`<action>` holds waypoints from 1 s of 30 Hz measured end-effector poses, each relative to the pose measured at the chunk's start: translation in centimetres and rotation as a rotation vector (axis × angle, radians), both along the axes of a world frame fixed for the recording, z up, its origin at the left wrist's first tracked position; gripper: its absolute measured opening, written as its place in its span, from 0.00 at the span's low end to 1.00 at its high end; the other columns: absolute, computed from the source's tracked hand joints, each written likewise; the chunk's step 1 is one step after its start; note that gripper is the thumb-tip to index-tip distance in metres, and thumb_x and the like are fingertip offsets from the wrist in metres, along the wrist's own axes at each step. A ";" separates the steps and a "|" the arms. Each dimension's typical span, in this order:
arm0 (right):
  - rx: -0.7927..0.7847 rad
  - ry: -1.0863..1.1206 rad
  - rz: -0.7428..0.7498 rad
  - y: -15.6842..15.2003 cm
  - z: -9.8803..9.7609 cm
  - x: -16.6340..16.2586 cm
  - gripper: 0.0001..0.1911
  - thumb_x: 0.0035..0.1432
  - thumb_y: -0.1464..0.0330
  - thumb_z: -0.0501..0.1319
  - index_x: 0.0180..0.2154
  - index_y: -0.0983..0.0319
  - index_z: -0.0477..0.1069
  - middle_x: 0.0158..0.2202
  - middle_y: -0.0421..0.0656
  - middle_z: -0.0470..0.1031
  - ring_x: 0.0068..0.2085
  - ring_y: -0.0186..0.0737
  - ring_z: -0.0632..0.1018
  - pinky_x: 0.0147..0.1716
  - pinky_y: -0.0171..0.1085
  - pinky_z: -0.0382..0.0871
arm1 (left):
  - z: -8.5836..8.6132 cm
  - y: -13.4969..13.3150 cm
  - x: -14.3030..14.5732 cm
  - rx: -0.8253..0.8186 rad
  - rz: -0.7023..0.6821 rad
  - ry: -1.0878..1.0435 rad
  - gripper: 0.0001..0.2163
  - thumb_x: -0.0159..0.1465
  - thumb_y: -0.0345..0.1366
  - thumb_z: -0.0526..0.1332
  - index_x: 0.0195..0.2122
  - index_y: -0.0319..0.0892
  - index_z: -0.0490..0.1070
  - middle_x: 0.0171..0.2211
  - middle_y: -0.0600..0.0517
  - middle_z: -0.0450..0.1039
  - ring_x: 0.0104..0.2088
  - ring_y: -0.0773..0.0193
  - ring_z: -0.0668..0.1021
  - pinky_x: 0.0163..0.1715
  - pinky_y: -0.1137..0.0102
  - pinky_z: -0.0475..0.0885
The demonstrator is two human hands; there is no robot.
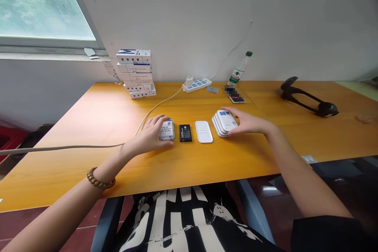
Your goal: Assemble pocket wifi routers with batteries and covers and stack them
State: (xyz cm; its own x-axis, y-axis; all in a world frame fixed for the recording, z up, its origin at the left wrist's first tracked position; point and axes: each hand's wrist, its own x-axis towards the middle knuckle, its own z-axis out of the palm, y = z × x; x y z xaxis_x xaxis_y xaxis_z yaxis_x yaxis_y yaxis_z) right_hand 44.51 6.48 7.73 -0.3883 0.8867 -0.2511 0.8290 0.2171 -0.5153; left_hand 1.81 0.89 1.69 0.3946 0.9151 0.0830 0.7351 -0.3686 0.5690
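Note:
My left hand [152, 133] curves round a small white device body [167, 130] that lies on the table with a printed label facing up; it looks like a pocket Wi-Fi router without its back. Fingers rest at its far edge and the thumb at its near edge. To its right lies a black battery [185, 133] marked 3000mAh, then a white back cover [203, 132], flat and apart from it. My right hand [242, 122] grips a short stack of white devices [225, 121] from the right, thumb at the near side, fingers at the far side.
Several white boxes [137, 76] are stacked at the back left. A power strip [197, 84] with a white cable [161, 103], a phone [237, 96], a grey card [212, 90] and a bottle [238, 71] stand or lie along the back. A black stand-like object [307, 98] lies at right.

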 end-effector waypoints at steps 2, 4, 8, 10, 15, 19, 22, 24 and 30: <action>-0.007 -0.004 0.007 0.3 -0.5 -0.1 0.63 0.46 0.52 0.77 0.77 0.53 0.51 0.79 0.49 0.53 0.76 0.68 0.60 0.75 0.63 0.55 | -1.0 1.1 -0.7 -0.020 -0.014 0.070 0.49 0.54 0.57 0.76 0.72 0.47 0.56 0.77 0.35 0.51 0.78 0.33 0.53 0.74 0.39 0.55; -0.016 -0.004 0.020 0.6 -0.9 0.1 0.63 0.46 0.50 0.76 0.77 0.52 0.51 0.79 0.49 0.53 0.76 0.69 0.59 0.74 0.63 0.56 | -1.6 2.1 -1.0 -0.037 -0.050 0.091 0.53 0.51 0.57 0.78 0.73 0.47 0.55 0.77 0.35 0.51 0.78 0.31 0.53 0.74 0.39 0.55; -0.024 -0.026 0.043 0.9 -0.6 0.4 0.65 0.45 0.49 0.77 0.78 0.51 0.50 0.80 0.48 0.51 0.77 0.70 0.56 0.75 0.62 0.54 | -2.0 3.1 -1.0 -0.057 -0.091 0.067 0.51 0.51 0.55 0.77 0.71 0.48 0.57 0.70 0.39 0.63 0.72 0.34 0.65 0.71 0.43 0.62; 0.012 -0.044 0.041 0.5 -0.2 0.2 0.67 0.44 0.48 0.77 0.78 0.51 0.49 0.81 0.48 0.45 0.78 0.71 0.52 0.76 0.63 0.51 | -1.8 3.0 -0.8 -0.045 -0.078 0.064 0.48 0.52 0.54 0.76 0.71 0.49 0.58 0.68 0.40 0.66 0.69 0.36 0.68 0.69 0.45 0.64; 0.325 0.086 0.040 -2.4 -0.3 -3.5 0.48 0.57 0.49 0.71 0.74 0.49 0.58 0.79 0.48 0.52 0.77 0.65 0.56 0.74 0.63 0.55 | -0.1 0.7 -0.2 0.029 -0.051 0.025 0.45 0.54 0.54 0.76 0.69 0.49 0.60 0.67 0.41 0.65 0.70 0.37 0.66 0.70 0.44 0.63; 0.443 0.092 0.257 -4.0 -2.8 -9.2 0.29 0.66 0.55 0.66 0.66 0.54 0.71 0.69 0.53 0.69 0.71 0.64 0.69 0.70 0.66 0.59 | 0.9 -3.0 1.3 0.016 -0.121 -0.033 0.45 0.54 0.51 0.78 0.68 0.48 0.59 0.67 0.40 0.64 0.70 0.38 0.65 0.70 0.43 0.64; 0.334 0.000 0.365 -3.5 -4.9 -12.6 0.34 0.66 0.55 0.67 0.68 0.57 0.68 0.73 0.59 0.64 0.73 0.69 0.65 0.68 0.69 0.60 | 0.2 -6.0 2.9 -0.016 -0.191 -0.066 0.47 0.51 0.51 0.80 0.67 0.48 0.59 0.65 0.39 0.66 0.69 0.36 0.67 0.68 0.40 0.66; 0.292 -0.036 0.384 -2.8 -5.9 -13.8 0.37 0.66 0.54 0.67 0.71 0.59 0.65 0.74 0.60 0.62 0.74 0.70 0.63 0.68 0.69 0.58 | -1.0 -7.5 4.0 -0.020 -0.199 -0.086 0.47 0.50 0.51 0.81 0.66 0.48 0.59 0.65 0.38 0.65 0.68 0.35 0.68 0.67 0.39 0.69; 0.325 -0.012 0.381 -2.2 -6.1 -14.2 0.35 0.65 0.57 0.68 0.68 0.64 0.68 0.66 0.61 0.72 0.65 0.66 0.73 0.66 0.63 0.63 | -3.7 -9.1 5.9 -0.006 -0.135 -0.087 0.46 0.47 0.49 0.83 0.63 0.46 0.63 0.69 0.36 0.62 0.68 0.30 0.66 0.66 0.31 0.66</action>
State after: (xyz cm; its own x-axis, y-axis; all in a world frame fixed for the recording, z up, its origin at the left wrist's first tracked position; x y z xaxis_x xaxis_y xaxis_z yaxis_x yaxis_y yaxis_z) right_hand 30.34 4.30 1.59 -0.6986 0.7155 0.0081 0.6649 0.6532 -0.3623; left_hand 7.74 -8.19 -1.99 0.5055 0.8549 0.1167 0.6271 -0.4569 0.6309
